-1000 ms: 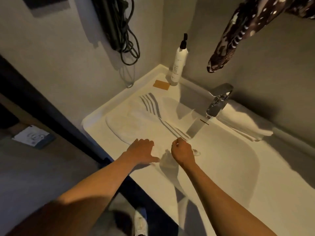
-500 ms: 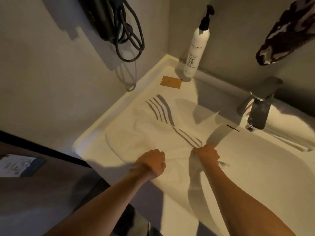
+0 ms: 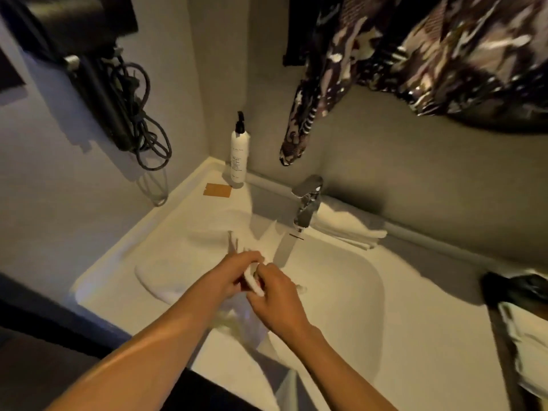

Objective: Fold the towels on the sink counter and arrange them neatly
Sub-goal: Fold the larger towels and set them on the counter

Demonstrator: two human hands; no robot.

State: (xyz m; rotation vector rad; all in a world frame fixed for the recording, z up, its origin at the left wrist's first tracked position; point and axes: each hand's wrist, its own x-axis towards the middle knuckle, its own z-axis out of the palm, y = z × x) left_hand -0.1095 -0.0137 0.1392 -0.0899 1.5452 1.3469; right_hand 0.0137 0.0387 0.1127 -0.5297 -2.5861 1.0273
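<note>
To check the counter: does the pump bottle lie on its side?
No, the pump bottle stands upright in the corner, beside the brown card.

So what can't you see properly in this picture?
- Head view: the white towel where the left hand and right hand grip it; fingers and motion blur hide the fold.
- Small print on the white pump bottle: too small.
- Patterned hanging cloth: cut off by the top edge.
- Dark object at right: blurred.

Two towels (image 3: 189, 262), one bottle (image 3: 239, 155), two hands (image 3: 234, 275)

Both forearms bare to the elbow, left hand (image 3: 234, 275) and right hand (image 3: 277, 295) ungloved
</note>
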